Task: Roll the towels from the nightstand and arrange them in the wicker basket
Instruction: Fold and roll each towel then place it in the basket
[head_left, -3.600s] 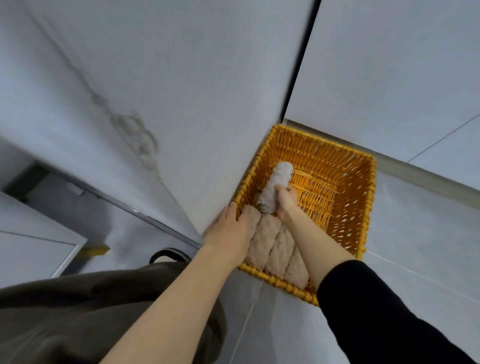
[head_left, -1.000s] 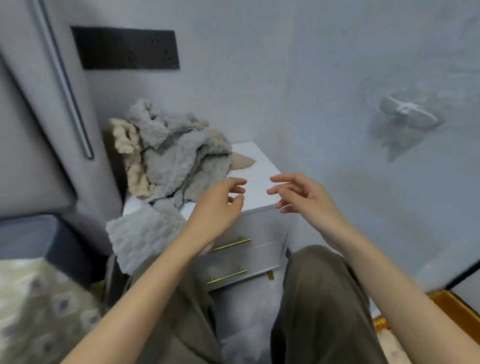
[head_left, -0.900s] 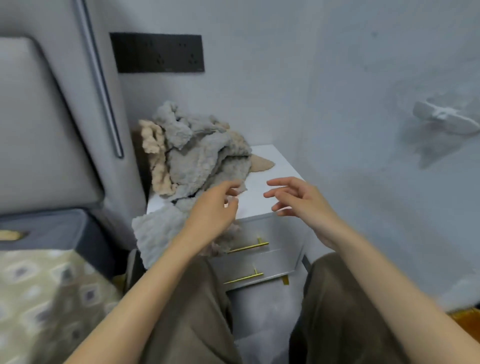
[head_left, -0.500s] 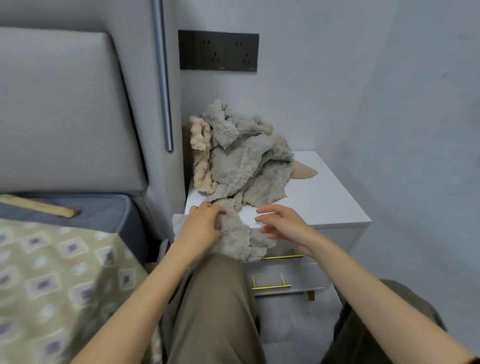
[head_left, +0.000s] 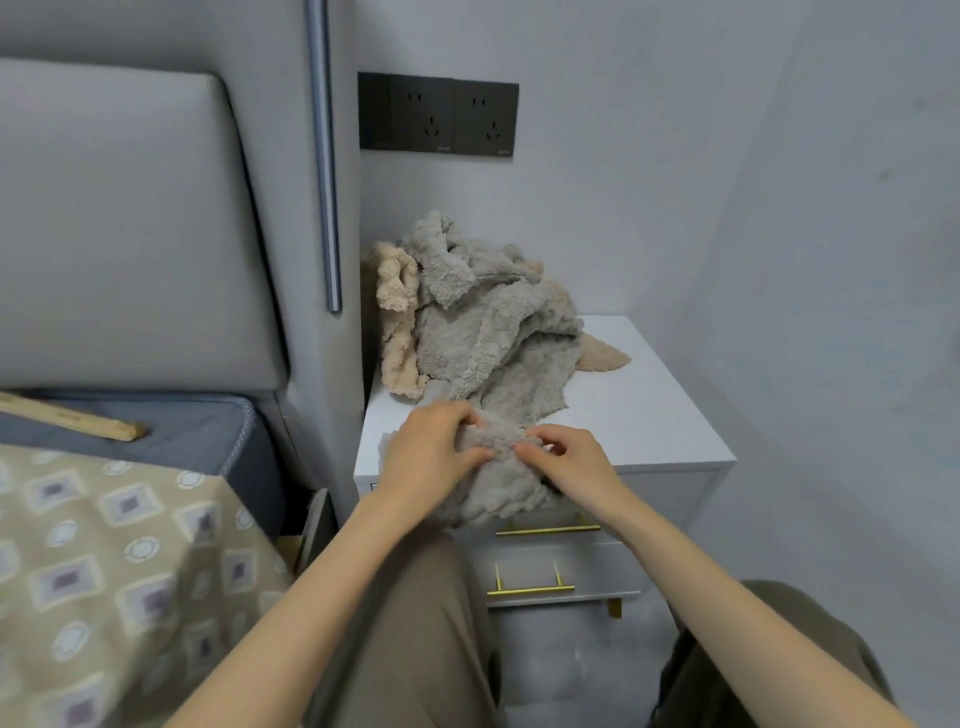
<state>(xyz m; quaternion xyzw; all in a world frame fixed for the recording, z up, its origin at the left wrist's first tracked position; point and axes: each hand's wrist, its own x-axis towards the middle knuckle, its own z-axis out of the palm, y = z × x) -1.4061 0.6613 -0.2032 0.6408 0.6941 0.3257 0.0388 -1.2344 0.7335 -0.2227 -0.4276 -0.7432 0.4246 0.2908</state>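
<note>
A heap of fluffy grey and beige towels (head_left: 483, 317) lies on the back left of the white nightstand (head_left: 649, 415). One grey towel (head_left: 493, 483) hangs over the nightstand's front edge. My left hand (head_left: 431, 457) grips its left part, fingers curled into the cloth. My right hand (head_left: 566, 457) pinches its upper edge just to the right. The two hands are almost touching. The wicker basket is out of view.
A grey padded headboard (head_left: 130, 223) and a bed with a patterned cover (head_left: 104, 571) are on the left. A black socket panel (head_left: 436, 114) is on the wall above the towels. The nightstand has two drawers with gold handles (head_left: 545, 530). My knees are below.
My view swung from the basket on the floor to the nightstand. Both hands, held open in the air a second ago, came down onto the grey towel at the front edge and took hold of it.
</note>
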